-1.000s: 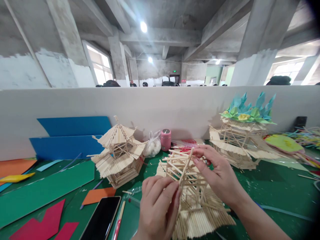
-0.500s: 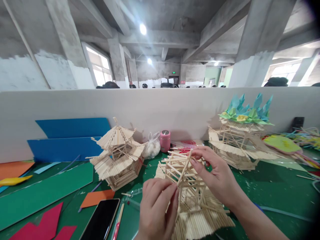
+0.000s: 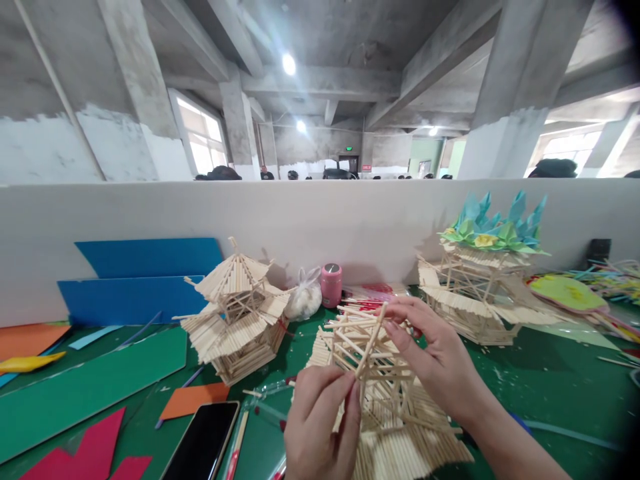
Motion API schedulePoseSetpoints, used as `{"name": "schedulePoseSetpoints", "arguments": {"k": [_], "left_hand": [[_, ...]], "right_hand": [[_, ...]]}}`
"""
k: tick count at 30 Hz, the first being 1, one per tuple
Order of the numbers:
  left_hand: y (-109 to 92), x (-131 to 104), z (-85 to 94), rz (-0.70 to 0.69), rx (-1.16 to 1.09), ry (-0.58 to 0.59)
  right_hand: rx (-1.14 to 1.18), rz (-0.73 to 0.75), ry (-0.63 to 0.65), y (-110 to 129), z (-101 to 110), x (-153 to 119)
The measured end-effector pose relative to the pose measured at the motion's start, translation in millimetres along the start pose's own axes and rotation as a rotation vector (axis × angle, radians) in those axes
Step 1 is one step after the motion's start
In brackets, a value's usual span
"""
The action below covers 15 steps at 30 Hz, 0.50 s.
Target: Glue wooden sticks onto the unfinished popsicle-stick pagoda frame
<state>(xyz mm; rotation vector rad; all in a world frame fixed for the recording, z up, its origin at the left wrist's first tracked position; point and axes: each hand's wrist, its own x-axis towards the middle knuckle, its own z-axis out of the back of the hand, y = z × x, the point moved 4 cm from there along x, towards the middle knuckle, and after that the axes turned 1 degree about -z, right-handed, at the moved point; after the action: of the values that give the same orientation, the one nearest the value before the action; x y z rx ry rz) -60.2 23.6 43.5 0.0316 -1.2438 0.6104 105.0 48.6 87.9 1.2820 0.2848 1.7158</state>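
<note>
A stick structure (image 3: 390, 400) of pale wooden sticks stands in front of me, with a slatted lower roof and an open frame above. One stick (image 3: 371, 341) slants across the frame's top. My left hand (image 3: 324, 417) pinches its lower end at the frame's left side. Thumb and fingers of my right hand (image 3: 425, 343) close on the stick's upper end. Behind and left stands a tiered stick pavilion (image 3: 243, 313). At the back right another stick building (image 3: 465, 287) carries blue and green folded paper (image 3: 500, 223).
Behind the table (image 3: 545, 380) runs a pale partition (image 3: 150, 210). Near it stand a pink jar (image 3: 331, 285) and a plastic bag (image 3: 304, 297). A phone (image 3: 200, 440), a green board (image 3: 95, 377), blue boards (image 3: 133, 300) and coloured paper lie left.
The view has shifted slightly, so most things sit a little lower in the picture. Both hands keep hold of the same slanted stick, with my left hand slightly further right.
</note>
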Motion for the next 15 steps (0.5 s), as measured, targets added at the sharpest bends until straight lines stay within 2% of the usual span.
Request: {"name": "schedulePoseSetpoints", "arguments": {"k": [5, 15], "left_hand": [[-0.3, -0.3, -3.6, 0.075, -0.063, -0.089], [-2.1, 0.8, -4.2, 0.103, -0.042, -0.118]], "right_hand": [[0.027, -0.003, 0.007, 0.4, -1.1, -0.7], [0.019, -0.001, -0.003, -0.4, 0.7, -1.7]]}}
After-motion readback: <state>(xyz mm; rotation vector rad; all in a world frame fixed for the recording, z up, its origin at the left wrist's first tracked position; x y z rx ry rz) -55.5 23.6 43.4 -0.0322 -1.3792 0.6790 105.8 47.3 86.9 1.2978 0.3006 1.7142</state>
